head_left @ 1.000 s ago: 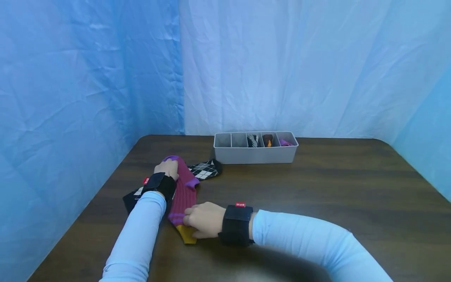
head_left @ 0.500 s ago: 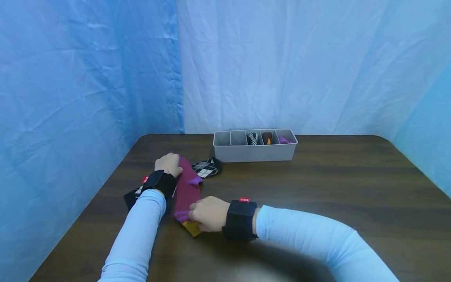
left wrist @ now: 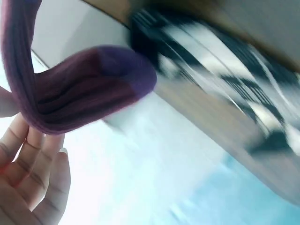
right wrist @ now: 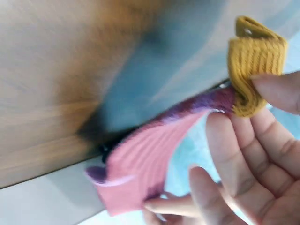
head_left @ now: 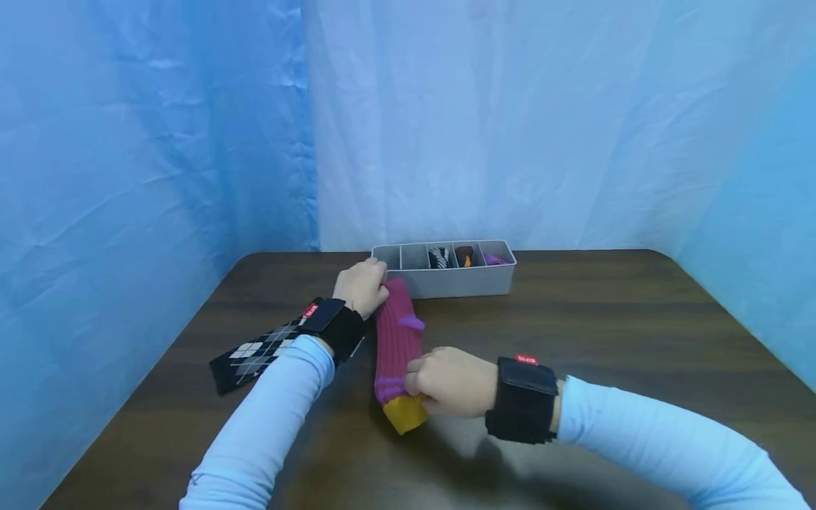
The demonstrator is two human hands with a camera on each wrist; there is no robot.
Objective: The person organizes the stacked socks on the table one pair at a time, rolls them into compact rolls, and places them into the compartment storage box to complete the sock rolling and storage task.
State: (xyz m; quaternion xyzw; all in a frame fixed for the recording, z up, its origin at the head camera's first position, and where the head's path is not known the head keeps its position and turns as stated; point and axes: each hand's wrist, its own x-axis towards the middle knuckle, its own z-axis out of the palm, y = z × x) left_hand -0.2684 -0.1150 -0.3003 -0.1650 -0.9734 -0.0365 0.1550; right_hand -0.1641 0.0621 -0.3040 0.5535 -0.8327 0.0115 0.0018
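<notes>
A plum ribbed sock [head_left: 397,340] with purple heel and toe and a yellow cuff [head_left: 404,412] is stretched between both hands above the table. My left hand [head_left: 361,287] pinches it near the toe end; the purple toe hangs over the fingers in the left wrist view. At the yellow cuff, my right hand [head_left: 455,382] grips the sock between thumb and fingers, and the cuff folds over in the right wrist view. A black-and-white argyle sock [head_left: 255,354] lies on the table to the left, partly hidden behind my left forearm.
A grey box [head_left: 455,285] with several compartments stands at the back of the dark wooden table [head_left: 574,319]. Its right compartments hold a striped item [head_left: 438,258], a brown-and-orange one [head_left: 465,256] and a purple one [head_left: 494,259]. Blue cloth [head_left: 140,142] hangs around the table.
Both hands have moved right, carrying the plum sock off the argyle sock. More of the argyle sock's left part shows now, while its far end has gone behind my left hand and wrist.
</notes>
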